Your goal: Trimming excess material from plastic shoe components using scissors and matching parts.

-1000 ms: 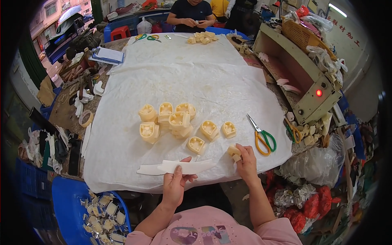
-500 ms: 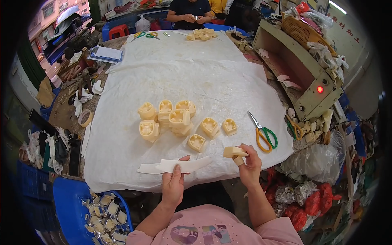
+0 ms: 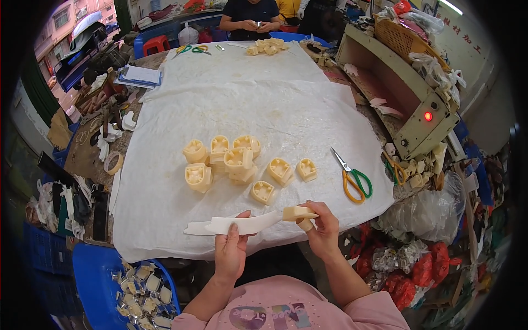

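Near the table's front edge my left hand is closed on thin curved white strips, its thumb lying on top of them. My right hand grips a cream plastic piece between thumb and fingers, right at the strips' right end; whether they touch I cannot tell. A finger covering seems to be on the right thumb. Beyond my hands sit several cream plastic pieces, some stacked, with hollow ribbed tops. Scissors with one orange and one green handle lie to the right, blades partly apart.
White sheeting covers the table. A blue tub of metal-edged parts stands at lower left. A green-grey machine with a red light is at right. Across the table a person handles a small part near more cream pieces.
My right hand has brought the cream piece left, up to the right end of the white strips. My left hand keeps its hold, and the whole view has shifted slightly.
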The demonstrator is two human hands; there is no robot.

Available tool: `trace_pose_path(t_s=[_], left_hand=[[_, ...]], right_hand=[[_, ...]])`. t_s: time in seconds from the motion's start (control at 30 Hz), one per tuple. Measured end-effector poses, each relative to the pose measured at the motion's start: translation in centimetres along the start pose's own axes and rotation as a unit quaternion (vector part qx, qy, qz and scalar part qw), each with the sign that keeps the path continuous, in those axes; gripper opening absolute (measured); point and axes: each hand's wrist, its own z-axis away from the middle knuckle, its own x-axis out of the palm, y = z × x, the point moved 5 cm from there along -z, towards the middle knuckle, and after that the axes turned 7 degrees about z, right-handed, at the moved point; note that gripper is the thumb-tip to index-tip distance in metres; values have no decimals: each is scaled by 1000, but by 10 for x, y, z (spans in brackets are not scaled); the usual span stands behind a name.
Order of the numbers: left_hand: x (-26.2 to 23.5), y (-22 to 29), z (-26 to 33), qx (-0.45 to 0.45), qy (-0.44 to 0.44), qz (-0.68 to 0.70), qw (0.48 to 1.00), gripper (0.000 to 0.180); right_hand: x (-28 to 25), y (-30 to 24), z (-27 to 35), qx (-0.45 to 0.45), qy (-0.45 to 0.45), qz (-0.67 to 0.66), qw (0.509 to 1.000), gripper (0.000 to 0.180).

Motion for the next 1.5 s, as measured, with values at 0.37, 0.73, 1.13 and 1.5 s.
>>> trace_pose_path(t_s=[0.37, 0.73, 1.13, 1.5], left_hand=[[14, 12, -9, 5, -20, -5, 1000, 36], [42, 21, 5, -21, -81, 15, 996, 42], [45, 25, 10, -15, -93, -26, 995, 42], [41, 22, 13, 31, -74, -96, 992, 42]], right_hand=[[9, -44, -14, -62, 44, -114, 991, 45], [40, -55, -9, -222, 31, -53, 973, 55], [42, -57, -9, -231, 36, -32, 972, 58], [47, -48, -6, -240, 42, 51, 969, 42]])
